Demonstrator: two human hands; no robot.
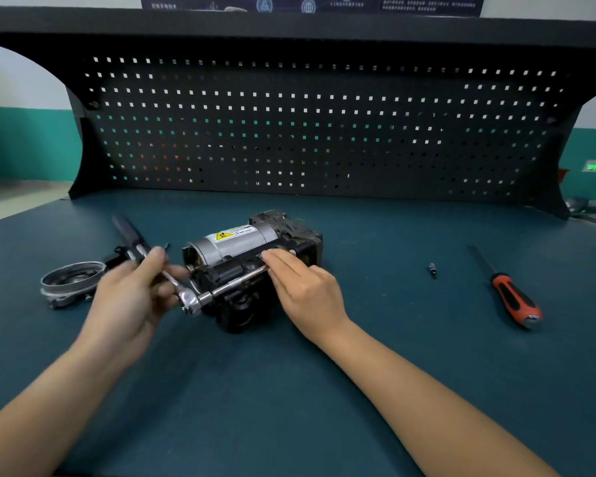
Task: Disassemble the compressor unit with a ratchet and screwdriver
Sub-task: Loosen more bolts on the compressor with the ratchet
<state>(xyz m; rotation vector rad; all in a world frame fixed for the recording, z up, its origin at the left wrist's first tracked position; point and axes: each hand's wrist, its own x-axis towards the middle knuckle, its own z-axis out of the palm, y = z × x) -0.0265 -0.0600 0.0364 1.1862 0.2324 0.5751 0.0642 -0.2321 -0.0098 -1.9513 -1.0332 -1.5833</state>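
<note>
compressor unit: the compressor unit [241, 242] lies on its side on the bench mat [289, 390], silver motor can with a yellow warning label on top, black body below, directly under the right fingertips and just right of the left fingers.
ratchet: the ratchet [190, 300] has its chrome head at the near-left end of the unit. its dark grip runs up and away past the left knuckles.
extension bar: a chrome extension bar [234, 282] runs from the head along the unit's side to under the right fingertips. the socket end and its bolt are hidden there.
left hand: the left hand [131, 297] is blurred, fingers curled round the ratchet's shaft close to the head.
right hand: the right hand [307, 287] is flat, fingers [276, 258] straight, pressing on the bar's far end and the housing.
step in hand: loosening a long side bolt, i judge.
doing it well: hold the bar in line with the bolt under the right fingers, pin the unit down, and swing the handle in short arcs so the socket does not cam off.
left of the left fingers: a round metal cover [71, 280], already off.
right of the right fingers: a small bit [433, 270], then, well apart, an orange-and-black screwdriver [513, 299].
beyond the fingers: a black pegboard [324, 132].
</note>
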